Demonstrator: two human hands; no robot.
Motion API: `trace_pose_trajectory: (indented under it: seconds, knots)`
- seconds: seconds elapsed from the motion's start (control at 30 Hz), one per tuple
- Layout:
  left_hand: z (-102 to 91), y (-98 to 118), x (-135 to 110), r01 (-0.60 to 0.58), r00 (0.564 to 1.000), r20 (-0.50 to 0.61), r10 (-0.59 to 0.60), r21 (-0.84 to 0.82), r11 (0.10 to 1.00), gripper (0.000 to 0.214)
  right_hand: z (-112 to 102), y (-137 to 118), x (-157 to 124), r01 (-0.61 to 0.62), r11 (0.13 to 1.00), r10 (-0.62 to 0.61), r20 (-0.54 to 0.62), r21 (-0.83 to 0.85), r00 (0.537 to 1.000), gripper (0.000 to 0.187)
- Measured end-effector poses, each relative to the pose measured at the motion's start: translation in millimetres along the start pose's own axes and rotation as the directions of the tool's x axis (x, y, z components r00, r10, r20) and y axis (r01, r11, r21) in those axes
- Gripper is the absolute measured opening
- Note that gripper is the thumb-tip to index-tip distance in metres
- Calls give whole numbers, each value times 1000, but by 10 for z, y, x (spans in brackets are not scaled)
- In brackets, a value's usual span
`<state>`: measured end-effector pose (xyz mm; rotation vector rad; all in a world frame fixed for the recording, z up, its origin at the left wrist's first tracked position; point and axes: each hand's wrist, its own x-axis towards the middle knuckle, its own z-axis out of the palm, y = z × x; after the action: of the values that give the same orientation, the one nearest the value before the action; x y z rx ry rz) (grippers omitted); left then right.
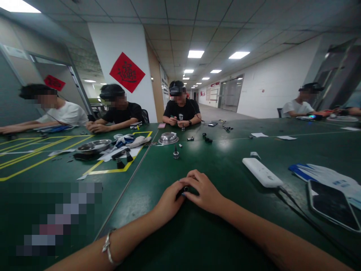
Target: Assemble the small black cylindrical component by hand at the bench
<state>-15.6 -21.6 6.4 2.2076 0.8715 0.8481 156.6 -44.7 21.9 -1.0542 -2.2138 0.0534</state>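
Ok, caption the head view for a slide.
Left hand and right hand meet around a small dark object at a green table, with a co-worker seated opposite.

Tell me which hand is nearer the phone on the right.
Right. The right hand is left of the phone, apart from it; the left hand, beside the right one, is farther left.

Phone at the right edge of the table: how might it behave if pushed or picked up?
The phone is likely stiff, judging by its straight-edged slab shape. Lying flat, it would probably slide across the table rather than roll or tip. Its dark, smooth-looking face may be slippery under the fingers and perhaps fragile if dropped.
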Motion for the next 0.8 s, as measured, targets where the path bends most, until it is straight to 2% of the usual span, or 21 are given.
trace_pose_trajectory:
  seconds: [0.17, 0.3, 0.4, 0.5, 0.6, 0.67, 0.73, 0.8]
  knots:
    - [13, 9, -17, 41, 999, -34, -42, -40, 998, 36, 6, 30, 6, 64, 997, -67, -66, -46, 996, 33]
    - [6, 45, -22, 60, 998, -11, -61, -50, 997, 33, 3, 57, 9, 87, 996, -86, -63, 16, 994, 28]
    - [13, 55, -26, 54, 999, 2, -54, -119, 991, 46, 5, 63, 6, 62, 996, -55, -98, 67, 994, 29]
    - [28, 36, -36, 68, 996, -39, -76, -173, 983, 61, -17, 64, 10, -1, 997, 17, -220, 75, 975, 31]
    - [37, 6, -39, 123, 982, -128, -139, -127, 984, 67, -64, 70, 18, -61, 994, 91, -377, 91, 922, 27]
    - [38, -9, -36, 137, 979, -136, -153, -120, 983, 70, -84, 70, 23, -80, 989, 126, -428, 126, 895, 25]
    - [39, -19, -33, 126, 983, -112, -143, -150, 981, 73, -77, 56, 28, -81, 980, 144, -365, 182, 920, 25]
    - [41, -27, -32, 114, 987, -94, -131, -170, 979, 73, -47, 26, 31, -74, 967, 123, -195, 244, 973, 25]
